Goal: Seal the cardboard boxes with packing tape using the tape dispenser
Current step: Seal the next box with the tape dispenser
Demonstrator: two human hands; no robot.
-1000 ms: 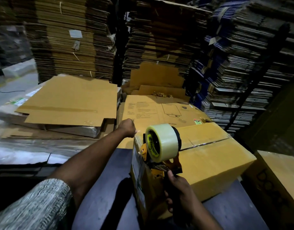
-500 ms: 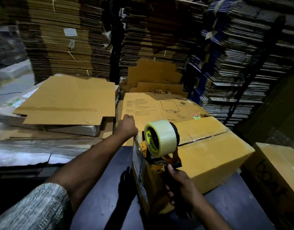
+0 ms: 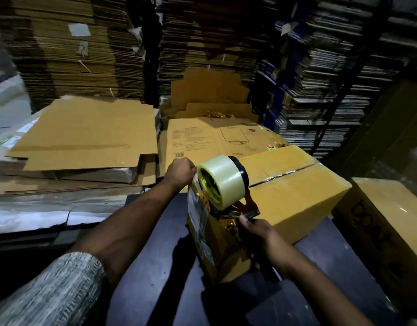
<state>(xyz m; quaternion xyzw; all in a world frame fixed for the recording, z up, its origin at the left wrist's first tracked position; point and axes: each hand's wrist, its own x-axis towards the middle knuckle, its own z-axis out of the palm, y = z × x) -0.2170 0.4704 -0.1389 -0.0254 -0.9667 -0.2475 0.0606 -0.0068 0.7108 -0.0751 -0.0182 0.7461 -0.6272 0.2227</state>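
Note:
A yellow-brown cardboard box (image 3: 294, 191) lies on a dark table (image 3: 155, 278), its top flaps closed with a seam running across. My right hand (image 3: 261, 238) grips the handle of an orange tape dispenser (image 3: 226, 215) carrying a roll of clear tape (image 3: 220, 180); the dispenser sits against the box's near end face, at its top edge. My left hand (image 3: 180, 170) is closed into a fist, pressing on the box's near top left corner beside the roll. Whether it pinches the tape end is hidden.
A second box (image 3: 391, 231) with dark lettering stands at the right. Flat cardboard sheets (image 3: 89, 132) lie stacked to the left and a printed flat carton (image 3: 214, 140) lies behind the box. Tall stacks of flattened cartons (image 3: 85, 43) fill the back and right.
My left hand has slid right, closer to the tape roll on the box corner. The dispenser stays at the box's near end with little movement.

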